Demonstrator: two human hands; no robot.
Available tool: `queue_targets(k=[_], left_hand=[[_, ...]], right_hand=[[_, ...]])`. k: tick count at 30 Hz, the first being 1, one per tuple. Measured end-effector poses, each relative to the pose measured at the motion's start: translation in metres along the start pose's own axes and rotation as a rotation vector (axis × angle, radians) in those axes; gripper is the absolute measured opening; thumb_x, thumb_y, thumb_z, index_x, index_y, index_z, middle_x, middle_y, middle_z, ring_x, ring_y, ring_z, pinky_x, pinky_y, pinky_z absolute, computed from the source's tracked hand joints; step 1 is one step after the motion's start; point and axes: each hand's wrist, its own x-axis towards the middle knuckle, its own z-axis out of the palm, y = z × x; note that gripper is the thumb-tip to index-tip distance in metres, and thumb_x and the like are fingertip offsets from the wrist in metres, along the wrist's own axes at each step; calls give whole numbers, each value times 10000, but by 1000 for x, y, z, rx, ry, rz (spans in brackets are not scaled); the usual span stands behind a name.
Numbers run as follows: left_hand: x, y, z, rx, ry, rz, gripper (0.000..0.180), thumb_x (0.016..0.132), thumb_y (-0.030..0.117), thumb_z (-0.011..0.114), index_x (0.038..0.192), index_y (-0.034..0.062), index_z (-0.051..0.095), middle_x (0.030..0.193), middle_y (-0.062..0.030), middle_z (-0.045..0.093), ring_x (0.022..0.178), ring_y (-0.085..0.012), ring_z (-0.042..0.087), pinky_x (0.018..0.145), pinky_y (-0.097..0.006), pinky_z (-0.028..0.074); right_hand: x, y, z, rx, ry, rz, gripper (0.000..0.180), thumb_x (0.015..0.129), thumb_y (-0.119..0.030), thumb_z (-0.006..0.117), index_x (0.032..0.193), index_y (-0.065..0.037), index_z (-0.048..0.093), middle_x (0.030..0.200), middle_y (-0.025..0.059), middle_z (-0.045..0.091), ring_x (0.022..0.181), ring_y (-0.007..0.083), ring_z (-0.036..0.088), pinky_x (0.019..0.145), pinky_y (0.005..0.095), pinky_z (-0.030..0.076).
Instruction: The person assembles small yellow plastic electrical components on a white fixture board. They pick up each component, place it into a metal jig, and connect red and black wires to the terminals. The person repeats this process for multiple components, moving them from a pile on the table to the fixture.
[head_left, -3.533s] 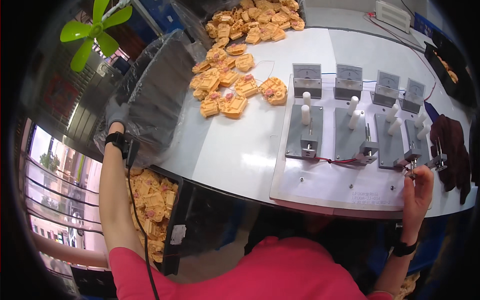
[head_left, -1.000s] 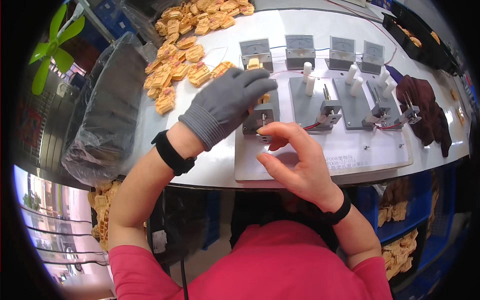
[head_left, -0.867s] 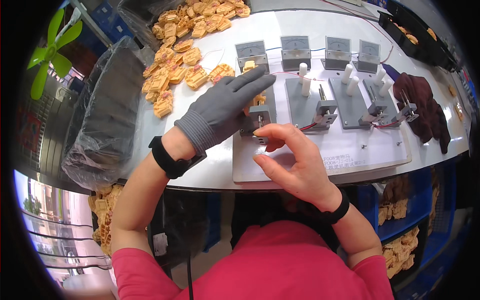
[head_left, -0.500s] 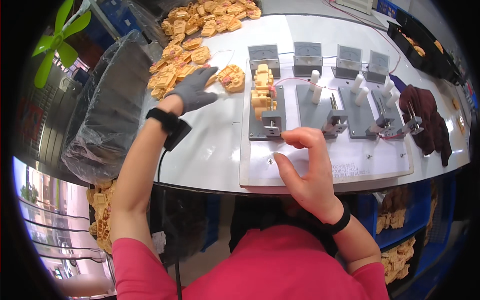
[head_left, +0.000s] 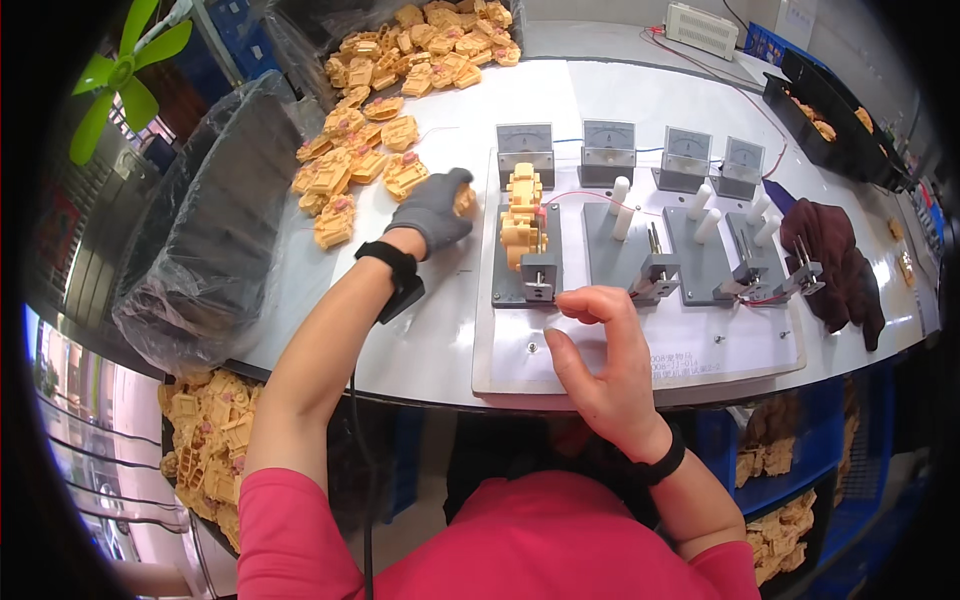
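1. The gloved left hand (head_left: 432,210) is curled shut around a tan plastic part (head_left: 462,197) at the edge of the loose pile of tan parts (head_left: 350,165) on the white worktop (head_left: 300,290). Only a sliver of the part shows past the glove, so the hold may be shallow; lifted fast, the part could slip and knock its neighbours across the worktop.

2. The bare right hand (head_left: 598,360) hovers half open over the white base plate (head_left: 640,350), thumb and forefinger bent toward each other and holding nothing, just in front of the clamp (head_left: 537,278) of the first grey fixture (head_left: 525,262). A careless reach could pinch a fingertip in the clamp.

3. A tan assembly (head_left: 522,215) already stands in that first fixture. If it is not seated square, a bump from either hand could tip it out.

4. Red wires (head_left: 590,197) run from the fixture toward the panel meters (head_left: 608,143) behind. A sleeve or finger could snag them and pull a lead loose.

5. The black wrist strap (head_left: 395,270) trails a cord off the worktop edge; it could catch as the arm swings back.
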Motion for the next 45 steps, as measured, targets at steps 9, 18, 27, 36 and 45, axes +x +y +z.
queue_targets(k=[9, 18, 27, 36, 45], left_hand=[[-61, 9, -92, -1648, -15, -211, 575, 928, 203, 689, 1394, -18, 435, 1290, -155, 588, 1185, -257, 609, 1050, -362, 531], [-78, 69, -121, -1946, -477, -94, 664, 960, 273, 661, 1494, 13, 366, 1362, -195, 543, 1297, -335, 541, 1040, -400, 535], [-57, 79, -105, -1478, -264, 166, 480, 947, 118, 677, 1375, 13, 487, 1301, -125, 577, 1199, -193, 580, 1054, -313, 505], [-51, 108, -116, -1380, -313, 150, 546, 896, -12, 705, 1391, 31, 482, 1290, -130, 585, 1178, -211, 620, 1079, -297, 502], [-37, 124, -118, -1123, -352, 129, 532, 863, -31, 732, 1338, 91, 527, 1260, -95, 600, 1184, -178, 615, 1044, -275, 496]], right_hand=[[-6, -4, -8, 87, 20, -91, 318, 844, 32, 713, 1138, -26, 607, 1084, 124, 628, 1016, 288, 608, 897, 364, 495], [-10, 7, -67, -51, 284, 175, 304, 949, -50, 645, 1240, -24, 563, 1134, 73, 550, 1020, 162, 550, 894, 297, 456], [-17, 25, -65, 103, 184, 241, 369, 965, -106, 667, 1318, -61, 571, 1086, 85, 646, 923, 149, 621, 835, 289, 495], [-14, 16, -69, 104, 95, 265, 414, 948, -145, 690, 1336, -73, 566, 1104, 93, 683, 1011, 182, 649, 860, 316, 494], [-12, 19, -76, 178, 70, 240, 364, 936, -177, 705, 1269, -69, 608, 1155, 71, 661, 1027, 186, 633, 881, 324, 493]])
